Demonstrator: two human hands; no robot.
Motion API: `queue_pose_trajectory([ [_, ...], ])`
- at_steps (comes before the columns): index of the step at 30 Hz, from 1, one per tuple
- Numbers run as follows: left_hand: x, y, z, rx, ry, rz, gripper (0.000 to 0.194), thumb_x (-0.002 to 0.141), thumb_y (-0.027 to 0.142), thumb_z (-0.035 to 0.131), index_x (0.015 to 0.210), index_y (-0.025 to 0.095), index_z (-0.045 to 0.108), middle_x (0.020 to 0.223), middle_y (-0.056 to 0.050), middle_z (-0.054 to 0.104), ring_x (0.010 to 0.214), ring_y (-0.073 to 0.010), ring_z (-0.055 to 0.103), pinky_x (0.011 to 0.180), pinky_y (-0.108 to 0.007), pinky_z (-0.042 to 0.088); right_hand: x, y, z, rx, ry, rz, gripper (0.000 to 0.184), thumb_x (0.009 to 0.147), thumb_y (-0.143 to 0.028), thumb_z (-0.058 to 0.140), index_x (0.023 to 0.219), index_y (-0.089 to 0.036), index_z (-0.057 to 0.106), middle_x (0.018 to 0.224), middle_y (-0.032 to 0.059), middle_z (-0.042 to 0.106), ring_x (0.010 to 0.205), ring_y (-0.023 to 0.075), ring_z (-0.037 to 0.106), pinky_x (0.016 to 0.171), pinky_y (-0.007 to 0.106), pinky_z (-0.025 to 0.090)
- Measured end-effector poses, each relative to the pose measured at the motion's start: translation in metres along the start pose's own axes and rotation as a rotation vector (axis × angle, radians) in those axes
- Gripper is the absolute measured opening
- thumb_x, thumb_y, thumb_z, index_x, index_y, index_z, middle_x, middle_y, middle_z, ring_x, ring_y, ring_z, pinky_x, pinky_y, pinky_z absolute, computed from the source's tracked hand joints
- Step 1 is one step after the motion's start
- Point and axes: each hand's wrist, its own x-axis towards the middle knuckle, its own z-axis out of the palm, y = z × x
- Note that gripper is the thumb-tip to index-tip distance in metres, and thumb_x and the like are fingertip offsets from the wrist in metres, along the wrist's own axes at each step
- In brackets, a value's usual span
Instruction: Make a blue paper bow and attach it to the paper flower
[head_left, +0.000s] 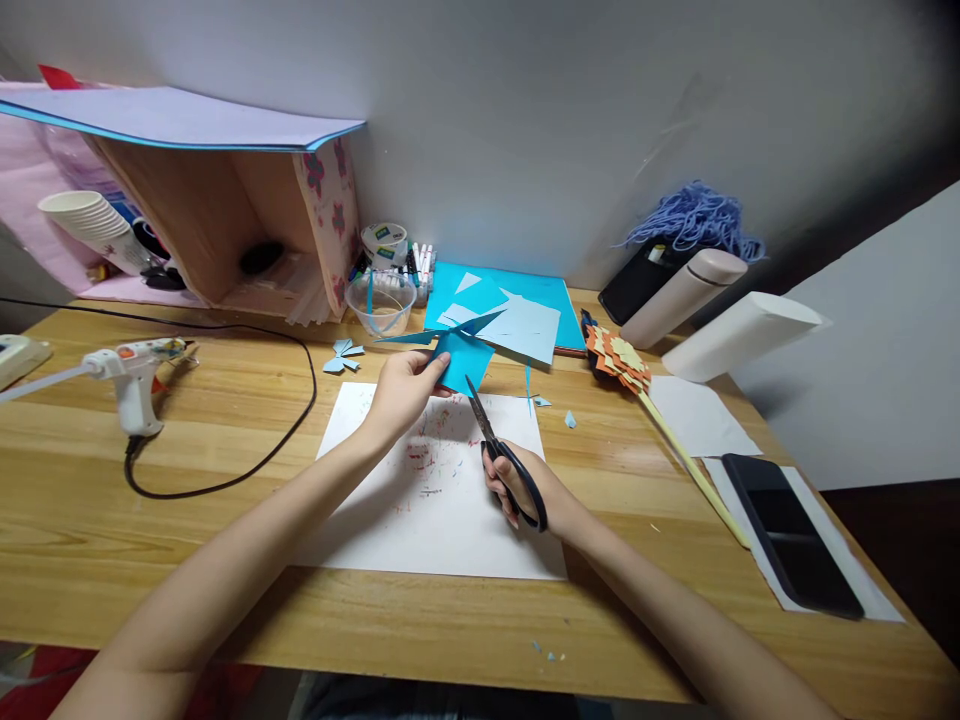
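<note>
Pinched in my left hand [411,388] is a piece of blue paper [466,362] with pointed, cut strips spreading from its upper end. My right hand [521,482] grips black-handled scissors [534,498], fingers through the loops. The blades point up toward the lower edge of the blue paper; whether they touch it I cannot tell. Both hands are above a white sheet [360,540] marked with red and blue specks. A small cut paper shape [343,356] lies left of my left hand. Blue paper scraps [570,420] lie to the right.
Behind my hands are blue sheets [559,295] and a clear plastic bowl [381,305]. On the left are a glue gun [139,385] with its cord and an open box [217,210]. To the right lie a paper flower [619,357], a tumbler [682,300] and a phone [793,535].
</note>
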Motion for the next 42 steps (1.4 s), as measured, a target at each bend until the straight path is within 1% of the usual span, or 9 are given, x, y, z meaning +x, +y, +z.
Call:
queue_pose_trajectory([
  [7, -0.0004, 0.0018, 0.0002, 0.001, 0.011, -0.006, 0.032, 0.069, 0.041, 0.066, 0.053, 0.015, 0.055, 0.053, 0.0, 0.06, 0.051, -0.0164, 0.063, 0.054, -0.026, 0.052, -0.0023, -0.0063, 0.0033, 0.07, 0.045, 0.023, 0.049, 0.076, -0.069, 0.047, 0.08, -0.021, 0.04, 0.056, -0.0085, 0.039, 0.033, 0.004, 0.037, 0.028, 0.015, 0.027],
  [12, -0.0005, -0.0016, 0.0006, 0.024, -0.012, 0.016, 0.034, 0.07, 0.044, 0.067, 0.057, 0.014, 0.058, 0.054, -0.003, 0.063, 0.05, -0.017, 0.064, 0.052, -0.026, 0.052, 0.0003, -0.0045, 0.0066, 0.141, -0.016, 0.038, 0.06, 0.068, -0.08, 0.043, 0.079, -0.021, 0.039, 0.054, -0.0092, 0.037, 0.035, 0.0049, 0.037, 0.031, 0.019, 0.04],
  [15, -0.0022, -0.0024, 0.0027, 0.034, -0.055, 0.005, 0.034, 0.071, 0.043, 0.066, 0.059, 0.013, 0.059, 0.053, -0.003, 0.063, 0.049, -0.0163, 0.063, 0.05, -0.024, 0.051, 0.002, -0.0047, 0.0078, 0.156, -0.029, 0.038, 0.065, 0.064, -0.084, 0.039, 0.077, -0.02, 0.039, 0.054, -0.009, 0.038, 0.035, 0.0044, 0.038, 0.034, 0.021, 0.044],
  [21, -0.0041, -0.0001, 0.0043, 0.069, -0.064, -0.022, 0.026, 0.08, 0.03, 0.058, 0.062, 0.011, 0.059, 0.054, -0.004, 0.064, 0.051, -0.0146, 0.065, 0.052, -0.022, 0.051, 0.0019, -0.0049, 0.009, 0.096, 0.032, 0.024, 0.06, 0.07, -0.08, 0.04, 0.076, -0.02, 0.038, 0.054, -0.009, 0.038, 0.035, 0.004, 0.039, 0.033, 0.018, 0.043],
  [26, -0.0025, 0.0027, 0.0037, 0.052, -0.058, -0.032, 0.027, 0.081, 0.024, 0.057, 0.057, 0.012, 0.055, 0.049, -0.001, 0.061, 0.048, -0.0133, 0.063, 0.049, -0.02, 0.05, 0.0019, -0.0023, 0.0071, 0.051, 0.079, 0.046, 0.055, 0.074, -0.074, 0.043, 0.079, -0.02, 0.039, 0.054, -0.0089, 0.039, 0.035, 0.0045, 0.04, 0.03, 0.017, 0.04],
  [30, -0.0027, 0.0034, 0.0039, 0.043, -0.063, -0.052, 0.028, 0.081, 0.023, 0.057, 0.056, 0.013, 0.053, 0.048, 0.0, 0.059, 0.048, -0.0129, 0.063, 0.048, -0.019, 0.049, 0.0037, -0.0006, 0.0055, 0.056, 0.04, 0.037, 0.061, 0.068, -0.081, 0.04, 0.076, -0.02, 0.037, 0.052, -0.0096, 0.037, 0.033, 0.0042, 0.038, 0.029, 0.017, 0.039],
  [34, -0.0047, 0.0026, 0.005, 0.061, -0.097, -0.067, 0.027, 0.082, 0.023, 0.057, 0.057, 0.012, 0.053, 0.05, 0.0, 0.059, 0.047, -0.0121, 0.063, 0.047, -0.018, 0.048, 0.0044, 0.0004, 0.0071, 0.121, -0.017, 0.033, 0.066, 0.064, -0.085, 0.034, 0.075, -0.02, 0.038, 0.05, -0.0102, 0.035, 0.033, 0.004, 0.037, 0.031, 0.018, 0.041],
  [38, -0.0059, 0.0023, 0.0066, 0.064, -0.124, -0.085, 0.027, 0.081, 0.022, 0.057, 0.057, 0.012, 0.052, 0.049, 0.0, 0.058, 0.047, -0.0122, 0.063, 0.046, -0.018, 0.048, 0.0041, 0.0007, 0.0081, 0.143, -0.008, 0.016, 0.066, 0.065, -0.085, 0.035, 0.076, -0.019, 0.04, 0.051, -0.0095, 0.037, 0.033, 0.0038, 0.038, 0.032, 0.018, 0.042],
  [42, -0.0054, 0.0027, 0.0076, 0.058, -0.128, -0.112, 0.025, 0.082, 0.021, 0.057, 0.059, 0.011, 0.056, 0.05, -0.001, 0.061, 0.047, -0.012, 0.062, 0.047, -0.019, 0.049, 0.0037, -0.0005, 0.0087, 0.115, 0.024, 0.011, 0.063, 0.068, -0.082, 0.037, 0.076, -0.02, 0.039, 0.052, -0.0091, 0.038, 0.034, 0.0039, 0.039, 0.031, 0.017, 0.041],
])
